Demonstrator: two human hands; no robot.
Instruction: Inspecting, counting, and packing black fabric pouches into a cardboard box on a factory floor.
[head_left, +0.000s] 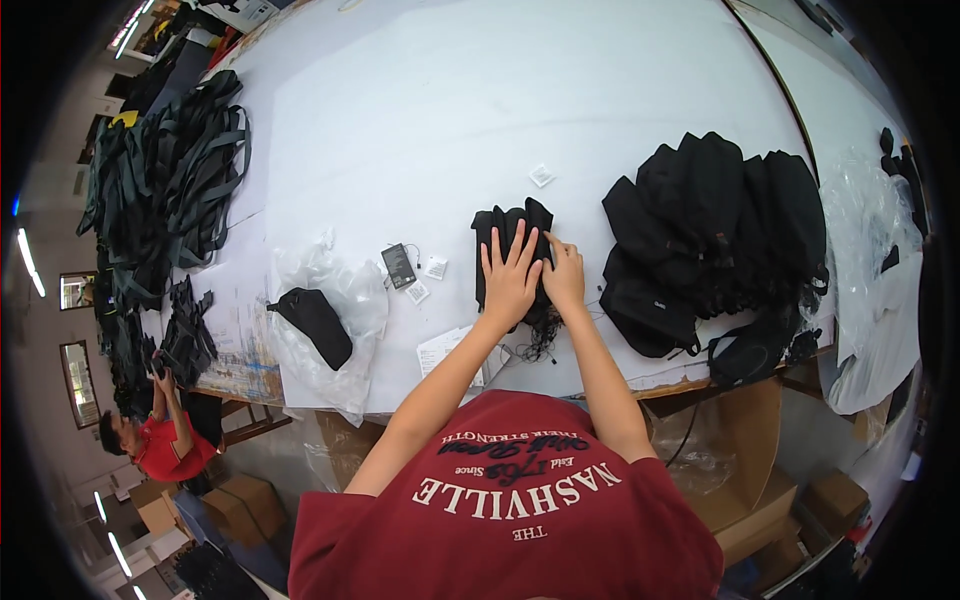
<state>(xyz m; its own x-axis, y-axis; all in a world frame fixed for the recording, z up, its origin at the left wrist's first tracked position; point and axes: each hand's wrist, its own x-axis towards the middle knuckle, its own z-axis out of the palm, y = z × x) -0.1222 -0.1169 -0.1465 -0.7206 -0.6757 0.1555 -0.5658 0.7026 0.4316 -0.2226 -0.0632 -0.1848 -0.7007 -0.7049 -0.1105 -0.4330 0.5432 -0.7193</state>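
In front of me on the white table lies a bundle of flat black pieces (489,217), with a tangle of thin black strings (543,332) at its near end. My left hand (512,275) rests flat on top of it, fingers spread. Against its right side is my right hand (565,272), fingers bent and closed on the edge; the fingertips are partly hidden. To the left lie a black hang tag (398,266) and small white packets (436,267). Farther left, a black pouch (316,328) sits on crumpled clear plastic bags (358,352). Printed white sheets (442,348) lie partly under my left forearm.
A large heap of black pouches (700,215) stands at the right, beside clear plastic (865,260). Black straps (175,170) are piled at the far left. Another white packet (541,175) lies beyond the bundle. A person in red (172,445) works at left. Cardboard boxes (740,510) stand below the table.
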